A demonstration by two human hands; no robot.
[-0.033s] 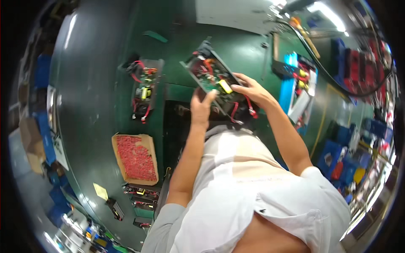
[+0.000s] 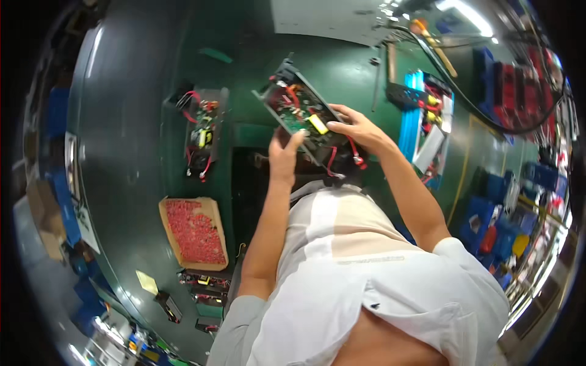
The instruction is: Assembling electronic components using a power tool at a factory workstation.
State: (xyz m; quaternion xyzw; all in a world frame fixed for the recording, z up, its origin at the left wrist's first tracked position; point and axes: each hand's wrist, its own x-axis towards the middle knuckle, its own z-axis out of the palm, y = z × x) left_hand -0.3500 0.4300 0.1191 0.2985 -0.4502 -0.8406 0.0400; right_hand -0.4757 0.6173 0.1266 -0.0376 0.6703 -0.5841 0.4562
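Both my hands hold an open metal case with a circuit board [image 2: 293,105] inside, tilted above the green bench. A yellow block [image 2: 318,124] sits on its board, and red wires with ring ends hang from its near end. My left hand [image 2: 282,160] grips the left long side, thumb over the rim. Along the opposite side, my right hand [image 2: 364,134] is closed with its fingers on the edge by the yellow block. To the left lies a similar open circuit board unit [image 2: 206,131] with red wires.
A cardboard tray [image 2: 210,266] of small red parts stands at left, with more board units [image 2: 204,280] nearer me. At right are a hammer [image 2: 392,64], a thin metal rod [image 2: 376,85] and a blue-cased unit [image 2: 410,131]. A black cable [image 2: 437,76] arcs over the right side.
The whole scene has shifted slightly left in the picture. Both hands keep the same hold on the circuit board case.
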